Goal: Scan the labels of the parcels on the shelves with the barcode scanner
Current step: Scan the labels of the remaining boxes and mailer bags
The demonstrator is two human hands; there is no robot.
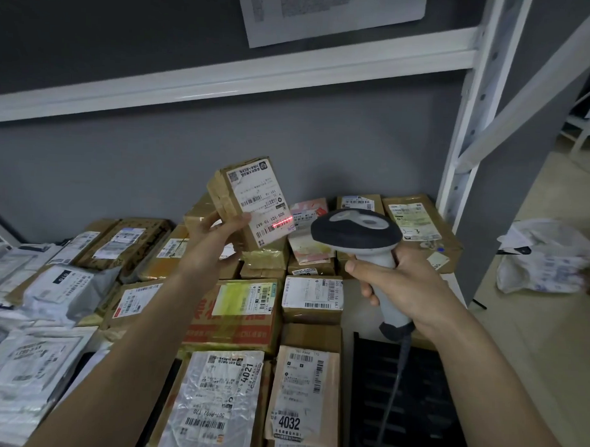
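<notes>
My left hand holds a small brown cardboard parcel up above the shelf, tilted, its white label facing me. A red scan line lies across the barcode at the label's lower right corner. My right hand grips the handle of a grey and white barcode scanner, whose head points at that label from the right. The scanner's cable hangs down below my wrist.
Many labelled cardboard parcels and grey plastic mail bags cover the shelf. White shelf upright stands at right, a beam overhead. A black crate sits lower right. A white bag lies on the floor.
</notes>
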